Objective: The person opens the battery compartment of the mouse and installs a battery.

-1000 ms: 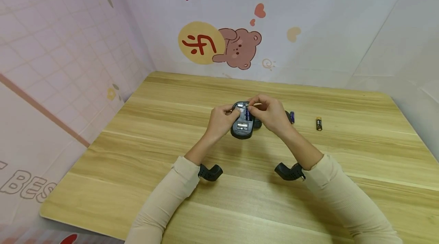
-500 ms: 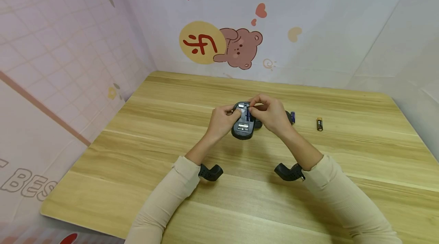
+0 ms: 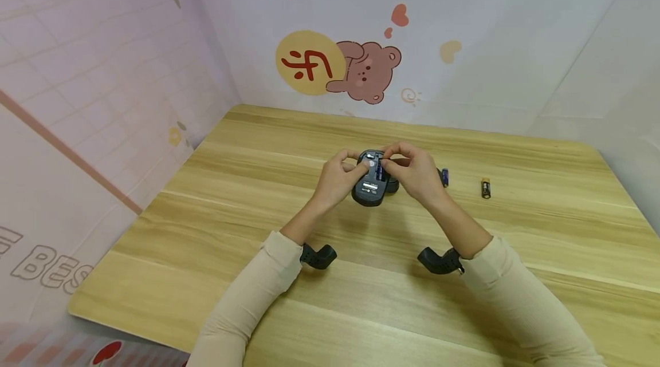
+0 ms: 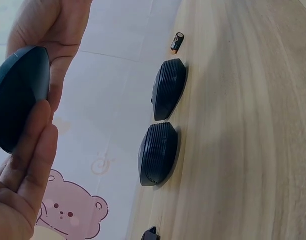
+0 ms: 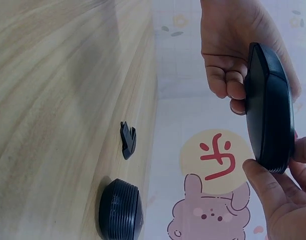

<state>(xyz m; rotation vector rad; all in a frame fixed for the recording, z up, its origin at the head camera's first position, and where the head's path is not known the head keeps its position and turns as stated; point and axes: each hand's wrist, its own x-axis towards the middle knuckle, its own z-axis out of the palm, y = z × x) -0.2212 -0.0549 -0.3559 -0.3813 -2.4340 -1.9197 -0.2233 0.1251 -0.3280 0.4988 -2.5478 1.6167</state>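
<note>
A dark computer mouse (image 3: 369, 188), underside facing me, is raised above the table with its battery slot uncovered. My left hand (image 3: 335, 180) grips its left side, thumb on the underside; in the left wrist view the fingers support the shell from behind. Inside the slot lies a blue battery (image 3: 380, 171). Thumb and forefinger of my right hand (image 3: 414, 169) pinch at the battery's upper end, partly covering it. In the right wrist view, fingers of the right hand (image 5: 285, 202) also touch the mouse's edge (image 5: 270, 110).
Two more dark mice, one nearer (image 4: 159, 154) and one farther right (image 4: 169, 89), stand on the wooden table (image 3: 247, 195). A small black cover piece (image 5: 127, 140) lies nearby. At right are a loose blue battery (image 3: 445, 177) and an orange-and-black battery (image 3: 486, 188).
The held mouse has tilted slightly, its top leaning right, and the left forefinger has lifted a little. The right thumb and forefinger stay at the slot. The whole view has shifted slightly.
</note>
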